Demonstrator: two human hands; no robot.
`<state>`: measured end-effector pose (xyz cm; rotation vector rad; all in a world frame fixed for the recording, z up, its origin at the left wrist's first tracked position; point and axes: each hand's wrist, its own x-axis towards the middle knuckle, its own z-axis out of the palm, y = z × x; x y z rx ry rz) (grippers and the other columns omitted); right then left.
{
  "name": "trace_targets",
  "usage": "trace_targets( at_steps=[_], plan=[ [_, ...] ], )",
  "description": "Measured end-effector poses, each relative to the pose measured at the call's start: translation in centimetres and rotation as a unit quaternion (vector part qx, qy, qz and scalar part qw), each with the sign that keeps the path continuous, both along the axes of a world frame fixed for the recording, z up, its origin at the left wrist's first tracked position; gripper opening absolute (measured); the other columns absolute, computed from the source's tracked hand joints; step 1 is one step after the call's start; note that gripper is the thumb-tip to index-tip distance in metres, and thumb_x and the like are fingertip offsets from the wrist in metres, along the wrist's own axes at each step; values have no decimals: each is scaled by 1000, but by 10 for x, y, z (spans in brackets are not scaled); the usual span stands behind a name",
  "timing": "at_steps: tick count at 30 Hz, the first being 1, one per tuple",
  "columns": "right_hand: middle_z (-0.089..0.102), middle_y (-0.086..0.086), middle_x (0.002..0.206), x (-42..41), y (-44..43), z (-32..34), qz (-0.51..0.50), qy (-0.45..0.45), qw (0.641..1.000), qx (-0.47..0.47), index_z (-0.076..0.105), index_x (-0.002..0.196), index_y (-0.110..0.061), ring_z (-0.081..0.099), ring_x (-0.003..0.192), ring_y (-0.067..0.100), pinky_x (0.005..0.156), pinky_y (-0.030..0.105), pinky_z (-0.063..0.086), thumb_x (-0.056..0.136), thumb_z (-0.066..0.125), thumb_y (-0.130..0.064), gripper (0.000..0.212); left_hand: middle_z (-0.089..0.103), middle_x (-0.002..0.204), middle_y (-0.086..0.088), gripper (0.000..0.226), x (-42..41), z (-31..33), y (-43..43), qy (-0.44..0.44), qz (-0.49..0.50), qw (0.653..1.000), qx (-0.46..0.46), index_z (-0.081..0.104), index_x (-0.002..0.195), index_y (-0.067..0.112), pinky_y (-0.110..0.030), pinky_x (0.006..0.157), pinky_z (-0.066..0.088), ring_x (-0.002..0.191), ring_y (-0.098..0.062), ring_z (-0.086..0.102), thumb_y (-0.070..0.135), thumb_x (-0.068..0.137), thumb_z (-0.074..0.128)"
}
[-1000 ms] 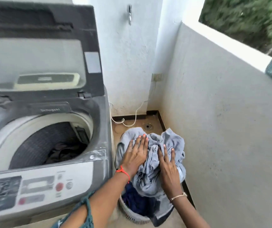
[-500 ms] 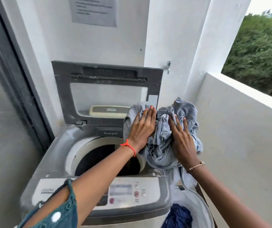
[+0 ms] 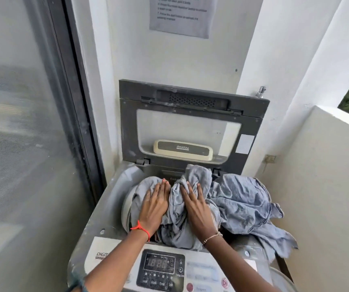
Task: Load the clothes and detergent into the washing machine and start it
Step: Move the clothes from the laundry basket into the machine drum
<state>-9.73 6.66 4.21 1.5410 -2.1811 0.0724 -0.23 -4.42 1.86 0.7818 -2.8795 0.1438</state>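
A glass door (image 3: 21,144) is standing at the far left. Beside it, the top-loading washing machine (image 3: 97,228) is sitting with its lid (image 3: 190,106) raised upright, below a printed notice (image 3: 182,15) on the wall. The control panel (image 3: 161,268) is showing lit digits at the near edge. The left hand (image 3: 155,204), fingers straight and together, is pressing flat on the bundle of grey-blue clothes (image 3: 243,199) over the drum opening, gripping nothing. Just beside it, the right hand (image 3: 196,207) is lying flat on the same bundle, fingers extended, not closed around the fabric. The bundle is filling the opening and spilling over the machine's right edge. A tap (image 3: 260,91) is projecting from the wall at the right.
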Motion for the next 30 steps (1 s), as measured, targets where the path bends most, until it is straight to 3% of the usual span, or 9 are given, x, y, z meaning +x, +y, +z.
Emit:
trace_targets(
  at_steps=[3,5,7,11,15,18,23,25,30],
  plan=[
    [41,14,145,-10,-28,-20,9,-95,995,18,40,137,-4,38,134,37,115,41,22,72,56,13,70,-9,158,-13,60,-1,-21,-17,-22,29,999,25,-16,145,2,-36,121,2,147,-24,-5,-1,97,20],
    [3,13,157,-20,-45,-40,39,-167,981,92,6,147,-8,1,143,42,119,41,12,87,33,13,69,-8,158,-14,59,-3,-33,-29,-38,42,998,38,-14,145,1,-37,121,4,147,-25,-3,-1,97,19],
    [-10,9,157,-26,-62,-63,52,-211,967,130,-6,147,-11,-12,143,40,120,40,3,91,21,11,66,-5,158,-15,57,-5,-49,-43,-50,58,996,46,-12,146,1,-37,121,7,147,-26,1,2,98,20],
    [-14,4,158,-32,-93,-108,58,-290,944,146,-9,148,-12,-12,145,31,118,34,14,91,23,12,70,1,158,-18,55,-14,-80,-60,-91,49,993,50,-7,147,0,-37,120,6,147,-27,4,5,98,19],
    [-2,10,158,-37,-107,-138,34,-341,919,194,3,148,-6,-3,146,25,120,33,0,94,29,4,60,-11,158,-15,55,-36,-101,-57,-129,39,987,92,-14,145,-1,-35,120,-2,147,-24,-6,2,98,15],
    [-9,1,159,-47,-103,-158,7,-359,892,273,-7,148,-18,-6,146,26,118,36,14,93,26,8,69,-16,158,-7,62,-42,-115,-52,-155,47,973,162,-15,146,5,-34,120,-5,147,-19,-10,1,96,22],
    [33,14,149,-67,-93,-162,-51,-404,804,434,26,146,-16,35,136,31,109,42,36,86,60,-8,69,-23,156,-9,103,-46,-122,-53,-257,43,911,320,-21,145,6,-49,118,-6,145,-23,-16,17,84,61],
    [36,17,145,-74,-90,-154,-63,-413,805,420,31,143,-11,38,133,31,108,41,38,84,63,-10,67,-26,155,-7,111,-53,-118,-55,-245,35,911,330,-24,144,7,-52,117,-8,144,-22,-20,20,81,67],
    [-8,8,158,-102,-68,-121,-67,-242,856,452,-8,148,-27,-7,146,29,116,55,-1,80,69,-25,103,-27,155,-4,121,-67,-107,-53,-216,25,921,322,-26,143,9,-54,114,-11,143,-20,-24,27,76,73]
  ],
)
